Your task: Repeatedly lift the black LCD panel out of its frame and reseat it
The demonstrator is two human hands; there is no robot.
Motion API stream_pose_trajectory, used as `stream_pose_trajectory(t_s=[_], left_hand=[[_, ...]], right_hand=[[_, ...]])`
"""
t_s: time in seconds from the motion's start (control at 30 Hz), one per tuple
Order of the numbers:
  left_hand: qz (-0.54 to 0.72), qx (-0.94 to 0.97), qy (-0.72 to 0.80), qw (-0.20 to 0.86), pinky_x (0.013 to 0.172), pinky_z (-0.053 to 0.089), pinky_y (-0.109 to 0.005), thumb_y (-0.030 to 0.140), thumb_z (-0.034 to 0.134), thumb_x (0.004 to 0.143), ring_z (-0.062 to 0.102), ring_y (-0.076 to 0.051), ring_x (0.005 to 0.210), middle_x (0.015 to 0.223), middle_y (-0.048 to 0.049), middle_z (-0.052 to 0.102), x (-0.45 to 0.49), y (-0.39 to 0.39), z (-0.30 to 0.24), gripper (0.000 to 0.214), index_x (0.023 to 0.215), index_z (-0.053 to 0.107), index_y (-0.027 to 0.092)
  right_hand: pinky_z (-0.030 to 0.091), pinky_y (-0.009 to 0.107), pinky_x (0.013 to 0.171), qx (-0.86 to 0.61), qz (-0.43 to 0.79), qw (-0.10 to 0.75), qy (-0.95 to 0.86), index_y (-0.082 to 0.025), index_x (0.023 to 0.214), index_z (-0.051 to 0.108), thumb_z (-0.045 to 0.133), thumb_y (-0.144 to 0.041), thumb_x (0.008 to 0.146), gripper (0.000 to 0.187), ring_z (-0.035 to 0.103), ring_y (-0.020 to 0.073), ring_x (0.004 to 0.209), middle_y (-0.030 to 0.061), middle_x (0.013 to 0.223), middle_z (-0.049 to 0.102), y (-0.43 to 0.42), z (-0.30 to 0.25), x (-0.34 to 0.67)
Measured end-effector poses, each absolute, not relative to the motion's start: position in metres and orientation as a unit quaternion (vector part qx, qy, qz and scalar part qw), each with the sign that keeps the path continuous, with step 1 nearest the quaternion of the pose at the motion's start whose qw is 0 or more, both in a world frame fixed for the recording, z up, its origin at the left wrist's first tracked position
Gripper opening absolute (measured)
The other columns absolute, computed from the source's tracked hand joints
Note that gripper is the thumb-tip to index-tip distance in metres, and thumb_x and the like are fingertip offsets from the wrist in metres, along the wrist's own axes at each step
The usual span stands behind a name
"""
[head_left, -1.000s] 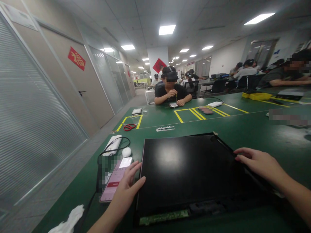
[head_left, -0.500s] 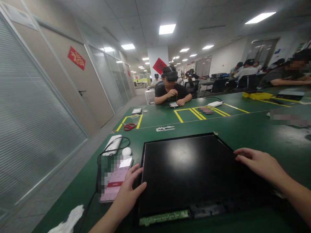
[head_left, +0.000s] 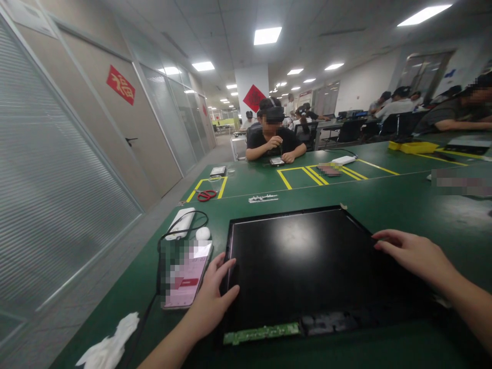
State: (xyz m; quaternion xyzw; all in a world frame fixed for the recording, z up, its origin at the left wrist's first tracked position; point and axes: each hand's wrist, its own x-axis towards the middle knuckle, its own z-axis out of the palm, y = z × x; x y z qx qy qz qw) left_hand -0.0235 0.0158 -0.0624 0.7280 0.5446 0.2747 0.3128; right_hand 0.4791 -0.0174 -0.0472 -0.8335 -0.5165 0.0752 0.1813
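A large black LCD screen panel [head_left: 303, 266] in a thin dark frame lies face up before me, slightly turned. Along its near edge runs a narrow green circuit board [head_left: 265, 334], with a dark strip beside it. At the panel's left edge is my left hand [head_left: 215, 294], fingers spread, with fingertips and thumb over the border. My right hand [head_left: 415, 256] reaches the opposite edge, its thumb and index fingertips a little apart at the frame. Whether either hand presses on the panel I cannot tell.
Left of the panel lie a phone [head_left: 186, 282], a white power bank [head_left: 181, 224] with a black cable, a white round case [head_left: 203, 233] and crumpled tissue [head_left: 111, 343]. Red-handled scissors [head_left: 206, 195] lie farther off. A person [head_left: 274, 138] works across the green table [head_left: 238, 215].
My left hand has shifted slightly along the panel's left edge, its fingers now more over the border. The right hand stays at the right edge. The camera view has shifted slightly.
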Motion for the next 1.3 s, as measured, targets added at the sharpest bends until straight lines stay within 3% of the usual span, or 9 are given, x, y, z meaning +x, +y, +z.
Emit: stream_pose_trajectory(t_s=[0.13,0.37,0.5,0.77,1.03,1.3], left_hand=[[0.255,0.759,0.529,0.281,0.121,0.027,-0.061,0.026,0.066,0.083,0.033,-0.038,0.151,0.163,-0.0180,0.034,-0.022,0.010,-0.055,0.055,0.138,0.061,0.022],[0.171,0.837,0.469,0.226,0.116,0.036,-0.063,0.022,0.075,0.075,0.043,-0.040,0.143,0.153,-0.0138,0.053,-0.027,0.004,-0.032,0.050,0.124,0.072,0.029],[0.120,0.860,0.457,0.192,0.117,0.029,-0.067,0.026,0.084,0.069,0.040,-0.043,0.145,0.153,-0.0121,0.054,-0.028,0.003,-0.020,0.053,0.120,0.075,0.031],[0.063,0.871,0.440,0.211,0.120,0.019,-0.067,0.029,0.089,0.066,0.058,-0.037,0.132,0.142,-0.0117,0.066,-0.031,0.002,-0.005,0.056,0.121,0.075,0.034],[0.070,0.894,0.398,0.193,0.117,0.035,-0.059,0.022,0.084,0.070,0.065,-0.034,0.125,0.138,-0.0088,0.069,-0.030,0.001,-0.008,0.052,0.120,0.076,0.034],[0.053,0.908,0.382,0.163,0.112,0.041,-0.057,0.020,0.079,0.074,0.066,-0.034,0.122,0.137,-0.0081,0.070,-0.026,-0.002,-0.007,0.050,0.122,0.075,0.033]], right_hand=[[0.051,0.038,0.072,-0.836,0.089,0.184,-0.509,-0.033,0.097,0.077,0.052,-0.055,0.076,0.040,0.072,0.0275,0.087,-0.0004,0.094,0.080,-0.017,-0.046,0.480],[0.051,0.038,0.072,-0.835,0.088,0.186,-0.510,-0.032,0.098,0.077,0.051,-0.057,0.075,0.043,0.073,0.0282,0.086,0.0011,0.093,0.080,-0.018,-0.043,0.477],[0.051,0.039,0.071,-0.835,0.083,0.187,-0.511,-0.032,0.095,0.077,0.050,-0.056,0.073,0.042,0.073,0.0291,0.086,0.0017,0.093,0.080,-0.018,-0.041,0.475],[0.052,0.040,0.070,-0.838,0.080,0.176,-0.511,-0.033,0.094,0.077,0.051,-0.057,0.072,0.042,0.074,0.0305,0.085,0.0004,0.091,0.081,-0.017,-0.041,0.477],[0.052,0.040,0.069,-0.834,0.063,0.176,-0.519,-0.033,0.094,0.077,0.051,-0.058,0.074,0.041,0.073,0.0300,0.084,0.0019,0.092,0.080,-0.016,-0.046,0.481],[0.052,0.040,0.072,-0.835,0.072,0.177,-0.515,-0.032,0.097,0.077,0.050,-0.059,0.074,0.045,0.073,0.0298,0.086,0.0017,0.094,0.080,-0.017,-0.048,0.482]])
